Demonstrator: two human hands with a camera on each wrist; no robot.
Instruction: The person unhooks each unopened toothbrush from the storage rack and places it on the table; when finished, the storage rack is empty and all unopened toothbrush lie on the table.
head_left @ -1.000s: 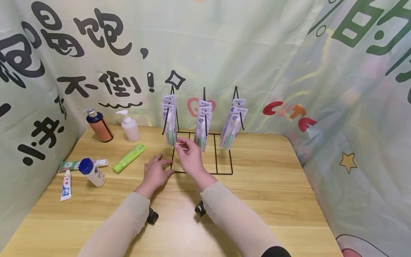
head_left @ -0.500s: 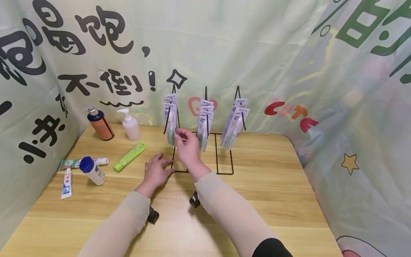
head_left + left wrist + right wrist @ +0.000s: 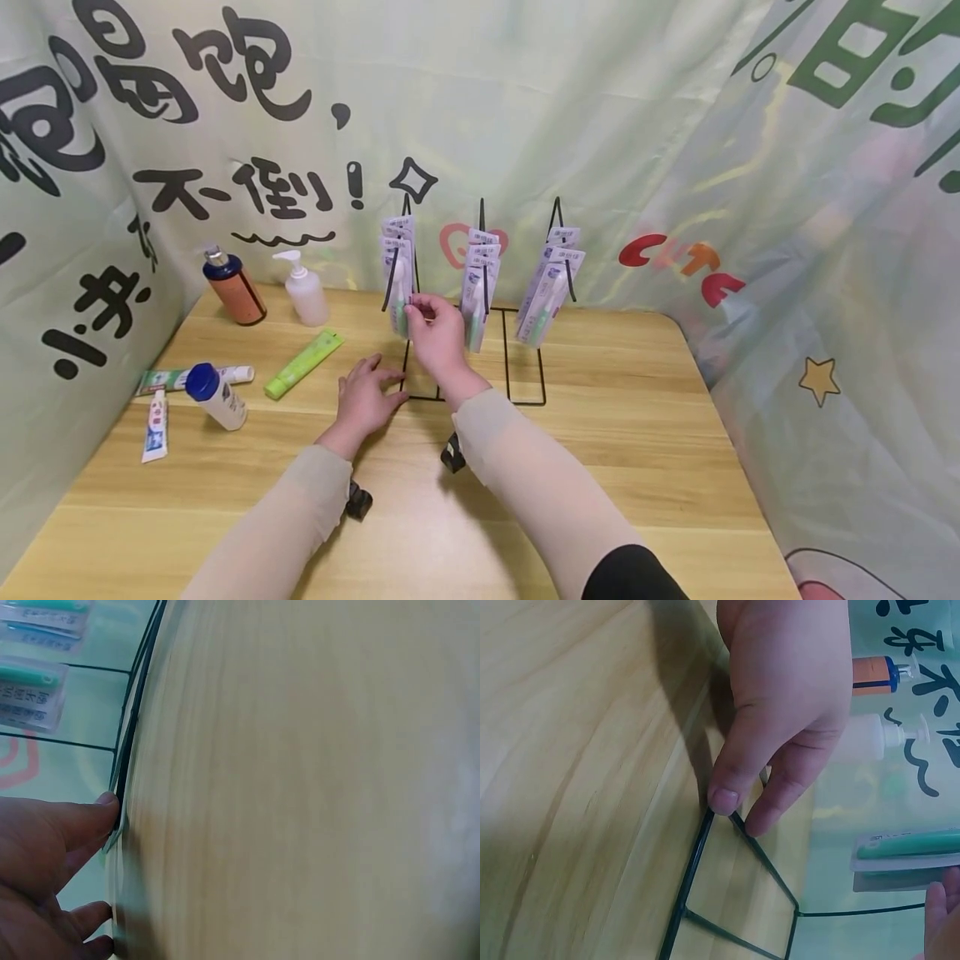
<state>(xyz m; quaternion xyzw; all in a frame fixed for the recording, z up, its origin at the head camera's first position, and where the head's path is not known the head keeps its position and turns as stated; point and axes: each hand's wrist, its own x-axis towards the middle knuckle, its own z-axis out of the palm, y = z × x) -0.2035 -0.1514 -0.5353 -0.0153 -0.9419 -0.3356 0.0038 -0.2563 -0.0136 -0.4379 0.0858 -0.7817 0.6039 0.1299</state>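
A black wire display rack (image 3: 507, 367) stands on the table with toothbrush packs on its three hooks. My left hand (image 3: 367, 398) holds the rack's front left corner, thumb and fingertips against the wire; the thumb (image 3: 86, 823) also shows in the left wrist view. My right hand (image 3: 441, 337) has its thumb and index finger at the lower right edge of a toothbrush pack (image 3: 397, 283) on the left hook, pinching it. In the right wrist view only fingertips (image 3: 936, 915) of that hand show, at the pack (image 3: 907, 855). More toothbrush packs (image 3: 478, 292) hang on the middle hook and others (image 3: 551, 287) on the right.
Left of the rack stand an orange-and-blue pump bottle (image 3: 235, 287), a white pump bottle (image 3: 305, 289) and a blue-capped bottle (image 3: 217, 396). A green tube (image 3: 304, 364) and two toothpaste tubes (image 3: 155, 427) lie nearby. Printed cloth (image 3: 570, 108) encloses the table (image 3: 637, 450).
My right hand has shifted slightly up at the left pack, and its forearm has swung a little to the left. The left hand stays at the rack corner.
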